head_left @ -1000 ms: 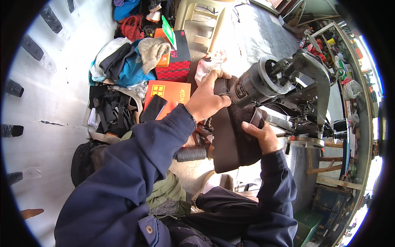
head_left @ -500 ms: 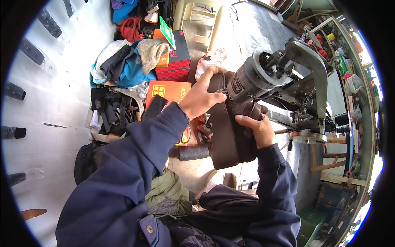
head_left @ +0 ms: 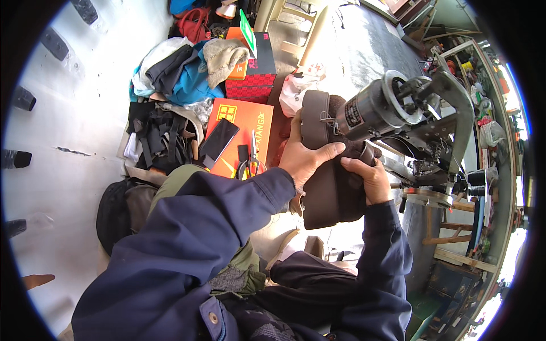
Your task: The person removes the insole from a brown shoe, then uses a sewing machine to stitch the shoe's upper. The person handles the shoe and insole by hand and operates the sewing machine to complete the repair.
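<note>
A dark brown fleece-lined shoe (head_left: 335, 196), sole edge toward me, is gripped between both hands against the head of a black hand-cranked sewing machine (head_left: 364, 113). My left hand (head_left: 307, 162) wraps its left side, thumb pointing right across the upper and fingers partly hidden behind. On the right side, my right hand (head_left: 372, 179) is closed on the shoe near its fuzzy opening, thumb on top. The two thumbtips almost meet. Just above them, the machine's needle end rests at the shoe's upper; the exact stitch point is too small to make out.
Left of the shoe, an orange box (head_left: 250, 119) carries a black phone (head_left: 219, 142) and scissors (head_left: 252, 159). Behind are a red-and-black box (head_left: 250, 88), piled clothes (head_left: 182, 74) and a pale chair (head_left: 293, 34). The machine's handwheel (head_left: 426, 197) juts out at right, before crowded shelves (head_left: 489, 113).
My left hand has slid down the shoe, its thumb now beside my right thumb. The view has shifted, and the phone and scissors on the orange box now show fully.
</note>
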`<state>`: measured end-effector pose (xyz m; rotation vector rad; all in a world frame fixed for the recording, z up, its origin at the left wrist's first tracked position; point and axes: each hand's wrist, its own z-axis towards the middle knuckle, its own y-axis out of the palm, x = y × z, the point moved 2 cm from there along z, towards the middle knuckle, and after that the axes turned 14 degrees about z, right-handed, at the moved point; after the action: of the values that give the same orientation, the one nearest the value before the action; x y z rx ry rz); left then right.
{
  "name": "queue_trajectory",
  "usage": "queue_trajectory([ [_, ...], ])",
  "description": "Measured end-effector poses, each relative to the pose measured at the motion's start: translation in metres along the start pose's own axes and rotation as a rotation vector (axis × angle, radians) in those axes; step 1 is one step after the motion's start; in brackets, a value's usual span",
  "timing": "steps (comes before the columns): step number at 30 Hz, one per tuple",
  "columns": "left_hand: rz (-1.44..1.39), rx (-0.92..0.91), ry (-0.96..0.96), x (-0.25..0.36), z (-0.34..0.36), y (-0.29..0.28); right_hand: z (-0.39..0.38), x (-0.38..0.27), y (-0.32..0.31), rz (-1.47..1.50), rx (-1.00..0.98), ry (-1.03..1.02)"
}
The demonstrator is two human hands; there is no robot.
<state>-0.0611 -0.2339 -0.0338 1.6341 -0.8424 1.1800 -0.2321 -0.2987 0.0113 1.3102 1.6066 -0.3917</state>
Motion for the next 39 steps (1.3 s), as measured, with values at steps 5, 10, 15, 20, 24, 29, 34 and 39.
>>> queue_trajectory([
  [5,-0.078,0.043,0.010,-0.001,-0.002,0.002,-0.002,-0.001,0.002,0.006,0.009,-0.004],
  [10,-0.124,0.047,-0.002,-0.001,-0.001,0.003,-0.003,0.000,0.003,0.009,0.019,-0.007],
  [15,-0.039,0.041,0.002,0.000,0.000,0.000,-0.005,0.000,0.006,-0.006,0.042,-0.010],
  [20,-0.094,-0.010,0.001,-0.004,0.001,0.000,-0.014,-0.005,0.006,-0.070,-0.008,-0.058],
  [24,-0.083,-0.031,-0.105,-0.010,0.003,-0.003,-0.046,-0.022,-0.033,-0.592,0.008,-0.084],
  [29,-0.078,-0.034,-0.123,-0.012,0.001,-0.004,-0.107,-0.021,-0.146,-0.520,0.532,-0.202],
  [34,-0.074,-0.012,-0.079,-0.008,0.001,-0.001,-0.105,0.025,-0.228,-0.644,0.841,-0.255],
  [39,-0.015,-0.005,-0.061,-0.004,-0.001,-0.001,-0.070,0.044,-0.225,-0.378,0.735,-0.232],
])
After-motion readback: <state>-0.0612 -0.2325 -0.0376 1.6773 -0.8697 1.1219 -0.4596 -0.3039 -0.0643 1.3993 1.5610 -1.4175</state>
